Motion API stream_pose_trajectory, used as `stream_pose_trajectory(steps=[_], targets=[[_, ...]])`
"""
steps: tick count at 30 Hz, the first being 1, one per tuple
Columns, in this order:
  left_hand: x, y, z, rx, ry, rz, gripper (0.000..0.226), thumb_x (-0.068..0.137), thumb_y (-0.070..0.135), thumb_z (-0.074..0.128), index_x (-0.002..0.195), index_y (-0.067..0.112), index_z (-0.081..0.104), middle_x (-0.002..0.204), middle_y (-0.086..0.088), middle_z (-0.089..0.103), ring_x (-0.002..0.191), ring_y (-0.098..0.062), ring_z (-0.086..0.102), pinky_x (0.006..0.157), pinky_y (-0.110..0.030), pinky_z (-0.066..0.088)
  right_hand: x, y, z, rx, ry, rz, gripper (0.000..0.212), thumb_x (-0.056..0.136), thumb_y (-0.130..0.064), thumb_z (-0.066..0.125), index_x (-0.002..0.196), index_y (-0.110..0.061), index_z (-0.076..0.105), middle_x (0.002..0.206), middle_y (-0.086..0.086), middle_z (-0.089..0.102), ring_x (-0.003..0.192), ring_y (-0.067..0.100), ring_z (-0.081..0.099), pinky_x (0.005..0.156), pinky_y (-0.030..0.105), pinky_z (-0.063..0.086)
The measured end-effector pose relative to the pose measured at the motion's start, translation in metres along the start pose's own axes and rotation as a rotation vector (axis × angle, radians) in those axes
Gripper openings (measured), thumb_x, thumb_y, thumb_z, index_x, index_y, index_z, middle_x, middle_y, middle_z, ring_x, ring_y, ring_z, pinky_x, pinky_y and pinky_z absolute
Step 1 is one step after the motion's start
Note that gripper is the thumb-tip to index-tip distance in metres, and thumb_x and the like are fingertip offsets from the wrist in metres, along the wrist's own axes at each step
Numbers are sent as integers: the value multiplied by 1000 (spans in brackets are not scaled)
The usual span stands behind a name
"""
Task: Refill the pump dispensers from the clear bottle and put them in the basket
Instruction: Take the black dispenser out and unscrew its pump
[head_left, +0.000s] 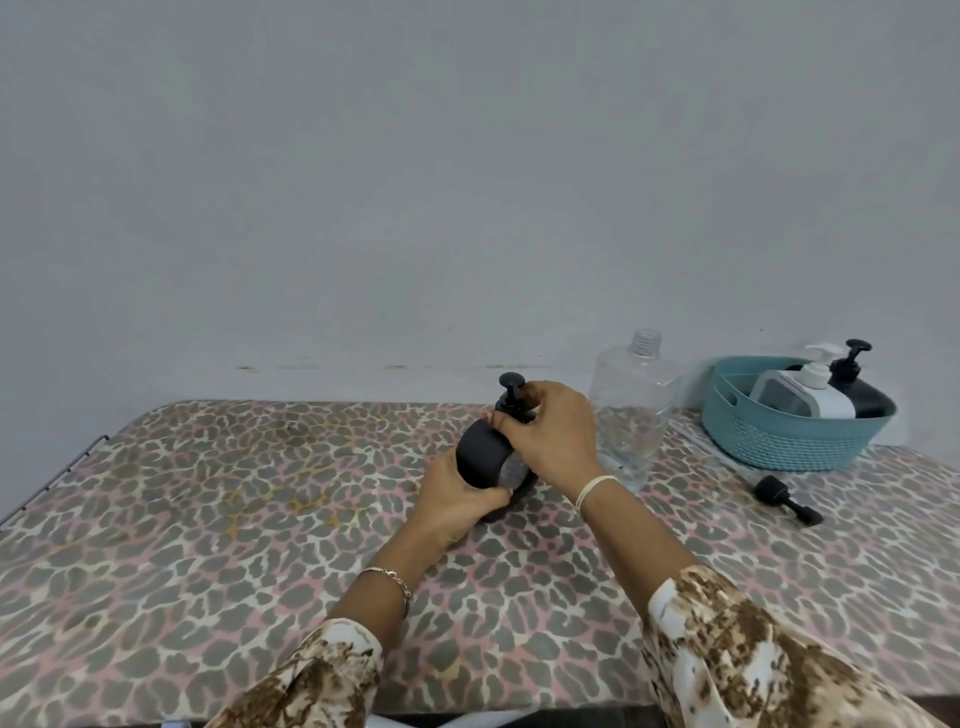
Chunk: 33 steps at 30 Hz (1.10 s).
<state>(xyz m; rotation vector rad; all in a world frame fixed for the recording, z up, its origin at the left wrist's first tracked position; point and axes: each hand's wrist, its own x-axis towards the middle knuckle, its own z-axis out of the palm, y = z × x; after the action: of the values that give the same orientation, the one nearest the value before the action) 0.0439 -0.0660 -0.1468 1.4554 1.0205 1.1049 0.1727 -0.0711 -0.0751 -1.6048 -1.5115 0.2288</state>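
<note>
A black pump dispenser (480, 451) stands tilted on the table at the centre. My left hand (457, 499) grips its lower body. My right hand (550, 431) grips the black pump head (511, 395) at its neck. Just to the right stands the clear bottle (631, 410), uncapped and nearly empty. The teal basket (779, 441) sits at the back right and holds a white dispenser (823, 384) and a black dispenser (854, 384).
A loose black pump head (784, 496) with its tube lies on the table in front of the basket. The table (234, 519) is covered by a leopard-print cloth and backs onto a plain grey wall. A metal edge shows at the far left.
</note>
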Motion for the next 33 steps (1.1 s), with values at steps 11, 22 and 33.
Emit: stream_pose_trajectory(steps=[11, 22, 33], targets=[[-1, 2, -6, 33, -1, -12, 39, 67, -4, 78, 92, 23, 65, 83, 9, 75, 81, -9, 71, 68, -19, 55, 0, 7, -17, 169, -221, -4, 33, 74, -33, 81, 102, -19, 71, 96, -16, 68, 93, -1, 62, 84, 18, 49], [-5, -1, 8, 98, 134, 19, 45, 66, 4, 79, 107, 11, 64, 93, -2, 71, 84, -12, 69, 68, -20, 54, -5, -4, -8, -48, 35, -40, 21, 72, -36, 79, 79, -19, 70, 69, -4, 67, 71, 15, 62, 60, 26, 43], [-5, 3, -1, 108, 63, 11, 48, 68, 4, 80, 104, 29, 59, 101, 7, 70, 96, -9, 67, 84, -25, 54, -2, 11, -25, 367, -302, 1, 53, 80, -19, 77, 125, -22, 48, 108, -6, 66, 109, 9, 59, 98, 34, 47]])
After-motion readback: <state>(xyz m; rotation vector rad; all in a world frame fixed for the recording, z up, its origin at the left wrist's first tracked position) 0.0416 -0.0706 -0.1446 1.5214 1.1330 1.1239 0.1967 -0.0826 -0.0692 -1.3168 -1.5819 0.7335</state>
